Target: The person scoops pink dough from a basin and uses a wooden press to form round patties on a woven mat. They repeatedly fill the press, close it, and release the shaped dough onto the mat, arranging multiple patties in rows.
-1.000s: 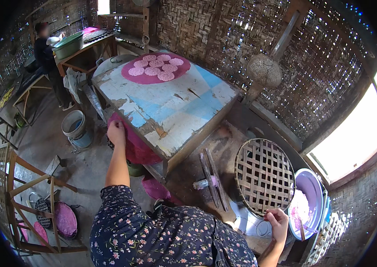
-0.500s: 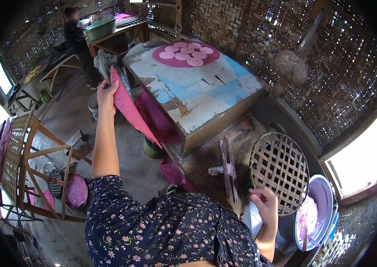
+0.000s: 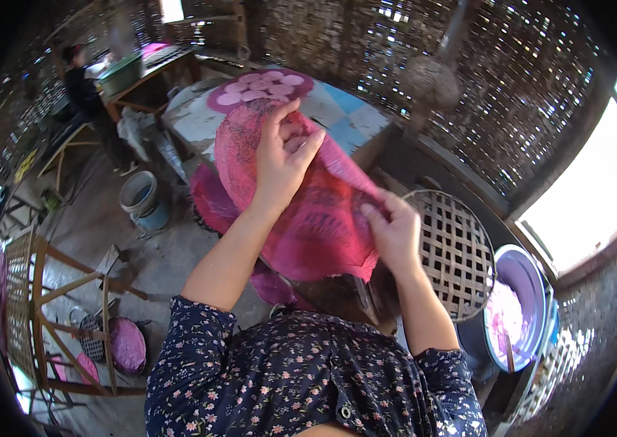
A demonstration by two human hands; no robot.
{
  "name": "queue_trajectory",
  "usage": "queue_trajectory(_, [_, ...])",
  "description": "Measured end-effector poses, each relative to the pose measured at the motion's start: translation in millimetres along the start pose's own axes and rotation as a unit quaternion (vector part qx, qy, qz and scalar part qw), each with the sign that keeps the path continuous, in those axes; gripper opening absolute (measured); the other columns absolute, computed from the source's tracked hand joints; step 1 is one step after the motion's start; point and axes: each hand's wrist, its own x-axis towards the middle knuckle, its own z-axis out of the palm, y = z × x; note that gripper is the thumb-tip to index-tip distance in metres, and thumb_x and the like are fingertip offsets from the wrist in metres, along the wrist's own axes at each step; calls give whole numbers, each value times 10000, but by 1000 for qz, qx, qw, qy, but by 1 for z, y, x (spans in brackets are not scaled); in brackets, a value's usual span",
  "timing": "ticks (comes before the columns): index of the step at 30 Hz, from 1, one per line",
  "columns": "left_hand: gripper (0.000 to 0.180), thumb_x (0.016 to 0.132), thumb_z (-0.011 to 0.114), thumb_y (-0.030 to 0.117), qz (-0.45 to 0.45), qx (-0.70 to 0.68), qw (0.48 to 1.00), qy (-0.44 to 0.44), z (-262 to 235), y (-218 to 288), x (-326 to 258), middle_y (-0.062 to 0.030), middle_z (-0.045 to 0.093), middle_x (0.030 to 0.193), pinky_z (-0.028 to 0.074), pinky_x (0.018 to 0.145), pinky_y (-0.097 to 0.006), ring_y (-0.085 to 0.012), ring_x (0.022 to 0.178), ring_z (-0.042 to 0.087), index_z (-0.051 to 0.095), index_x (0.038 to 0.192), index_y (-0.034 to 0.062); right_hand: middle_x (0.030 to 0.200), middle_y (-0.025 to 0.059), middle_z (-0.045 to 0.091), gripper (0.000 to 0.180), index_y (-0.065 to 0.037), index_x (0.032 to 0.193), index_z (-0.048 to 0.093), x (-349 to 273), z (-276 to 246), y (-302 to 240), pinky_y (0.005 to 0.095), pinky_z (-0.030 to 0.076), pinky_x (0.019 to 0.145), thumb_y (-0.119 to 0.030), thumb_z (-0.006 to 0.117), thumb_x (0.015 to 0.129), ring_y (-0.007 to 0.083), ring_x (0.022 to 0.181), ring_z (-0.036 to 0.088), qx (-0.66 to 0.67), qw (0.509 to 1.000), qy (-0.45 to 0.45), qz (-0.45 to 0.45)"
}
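The right hand (image 3: 397, 237) clamps a pink sheet (image 3: 319, 237); the left hand (image 3: 283, 164) overlaps it, grip unclear. Woven tray (image 3: 458, 258) at the sheet's four o'clock.

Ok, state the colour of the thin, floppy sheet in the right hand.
The sheet is pinkish red with dark markings, clearest in the head view.

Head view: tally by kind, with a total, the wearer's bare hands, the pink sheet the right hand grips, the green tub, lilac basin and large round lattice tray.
Left hand and right hand: 2
Pink sheet: 1
Green tub: 1
Lilac basin: 1
Round lattice tray: 1
Total: 6
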Motion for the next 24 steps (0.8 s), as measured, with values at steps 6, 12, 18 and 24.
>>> queue_trajectory(6, [519,840,659,128,6,-34,966,-256,62,-32,-20,-133,581,1177,455,909,-320,-203,1108,547,440,1307,80,885,50,657,250,57,1057,619,4,-107,60,225,484,672,20,604,810,92,727,590,195,955,183,126])
queue_trajectory(12, [469,778,696,380,152,152,817,-535,113,-64,-123,-144,594,1178,418,958,-400,-305,1136,538,626,1101,48,918,76,657,258,61,1051,618,-60,-188,152,268,509,701,34,607,795,135,753,618,47,924,294,240])
queue_trajectory(18, [417,756,688,365,228,221,741,-592,123,-100,-171,-122,619,1130,422,954,-399,-284,1104,559,654,1027,49,890,102,695,337,-27,1041,666,-106,-212,190,298,496,751,-149,699,729,179,802,655,-171,873,324,323])
queue_trajectory(24, [237,804,651,256,160,188,766,-594,126,-100,-174,-114,654,1034,489,846,-371,-270,987,617,674,931,58,867,91,687,278,19,1021,669,-120,-209,183,276,483,702,-199,632,853,136,752,625,-59,864,369,337])
